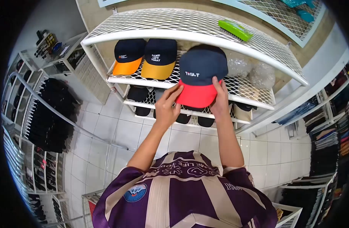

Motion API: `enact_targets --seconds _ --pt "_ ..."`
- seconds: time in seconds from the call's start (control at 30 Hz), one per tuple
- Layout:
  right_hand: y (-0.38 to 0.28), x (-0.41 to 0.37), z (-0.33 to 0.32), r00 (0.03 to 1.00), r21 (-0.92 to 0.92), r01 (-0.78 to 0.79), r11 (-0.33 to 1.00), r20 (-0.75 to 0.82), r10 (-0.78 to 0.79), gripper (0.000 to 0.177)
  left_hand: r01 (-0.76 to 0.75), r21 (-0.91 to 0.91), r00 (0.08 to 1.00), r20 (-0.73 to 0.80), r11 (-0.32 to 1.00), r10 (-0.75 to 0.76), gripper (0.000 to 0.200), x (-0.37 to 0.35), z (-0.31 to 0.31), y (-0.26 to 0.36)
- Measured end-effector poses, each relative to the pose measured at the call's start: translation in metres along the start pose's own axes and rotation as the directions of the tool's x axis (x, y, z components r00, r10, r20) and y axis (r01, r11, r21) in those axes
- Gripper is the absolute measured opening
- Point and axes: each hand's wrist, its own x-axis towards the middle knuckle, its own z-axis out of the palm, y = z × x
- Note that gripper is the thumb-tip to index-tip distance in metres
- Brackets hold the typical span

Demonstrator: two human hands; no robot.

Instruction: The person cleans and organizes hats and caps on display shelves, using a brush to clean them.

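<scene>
Between my two hands is a baseball cap (203,68) with a dark navy crown, small white lettering and a red brim. My left hand (168,106) grips the left side of the brim, fingers bent over its edge. On the right edge, my right hand (220,99) holds the brim with the thumb on top. The cap is in front of the upper shelf (239,91) of a white mesh rack. To its left on that shelf sit a navy cap with an orange brim (128,57) and a navy cap with a yellow brim (159,59).
A green brush (235,30) lies on the rack's top. Crumpled clear plastic (262,74) sits at the shelf's right. More dark caps (138,93) fill lower shelves. Black clothes hang on a rail (49,114) at left; folded clothes (328,140) are stacked at right.
</scene>
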Motion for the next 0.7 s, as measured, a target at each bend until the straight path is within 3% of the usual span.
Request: enact_targets --seconds 0.03,0.07,0.1,0.13,0.17,0.2,0.23,0.27,0.33,0.37,0.43,0.53,0.7 --pt "-0.001 0.010 -0.001 0.999 0.001 0.022 1.000 0.039 -0.022 0.048 -0.076 0.058 0.997 -0.004 0.995 0.076 0.065 0.010 0.004 -0.003" --pt "-0.002 0.022 0.000 0.996 0.001 0.044 0.999 0.081 -0.044 0.045 -0.010 0.041 0.999 0.031 0.999 0.008 0.065 0.018 0.009 -0.006" --pt "-0.003 0.036 0.001 0.997 0.015 0.050 0.999 0.065 -0.050 0.061 -0.049 0.062 0.999 0.000 0.997 0.049 0.063 0.030 0.016 -0.012" --pt "0.009 0.059 -0.015 0.997 0.013 0.050 0.999 0.060 -0.050 0.061 -0.087 0.087 0.996 -0.029 0.992 0.090 0.061 0.037 0.023 -0.020" --pt "0.028 0.089 -0.045 0.990 -0.365 0.089 0.927 -0.067 -0.121 0.067 -0.094 0.079 0.995 -0.025 0.992 0.097 0.061 0.038 0.032 -0.028" --pt "0.038 0.107 -0.059 0.961 -0.689 0.062 0.722 -0.153 -0.229 0.073 -0.082 0.160 0.996 0.029 0.984 0.078 0.059 0.038 0.043 -0.041" --pt "0.032 0.094 -0.053 0.928 -0.861 0.094 0.499 -0.105 -0.356 0.081 -0.072 0.241 0.995 0.078 0.968 0.055 0.057 0.035 0.056 -0.056" --pt "0.047 0.093 -0.060 0.871 -0.908 0.201 0.367 -0.005 -0.490 0.074 -0.069 0.208 0.988 0.149 0.976 0.039 0.055 0.028 0.067 -0.078" --pt "0.047 0.062 -0.052 0.899 -0.921 0.346 0.180 0.270 -0.346 0.074 -0.059 0.148 0.988 0.149 0.987 0.037 0.053 0.025 0.064 -0.080" --pt "0.049 0.056 -0.049 0.900 -0.923 0.342 0.178 0.267 -0.344 0.074 -0.057 0.145 0.988 0.151 0.988 0.035 0.053 0.027 0.060 -0.081" --pt "0.059 0.043 -0.050 0.728 -0.843 0.408 -0.350 0.531 -0.432 0.072 -0.118 0.210 0.979 0.190 0.971 0.077 0.049 0.024 0.050 -0.078" --pt "0.065 0.042 -0.048 0.759 -0.859 0.340 -0.383 0.491 -0.428 0.071 -0.029 0.215 0.987 0.158 0.976 -0.006 0.045 0.018 0.056 -0.076" --pt "0.070 0.049 -0.044 0.793 -0.861 0.239 -0.449 0.440 -0.421 0.062 -0.038 0.303 0.994 0.107 0.952 0.006 0.043 0.020 0.065 -0.073"
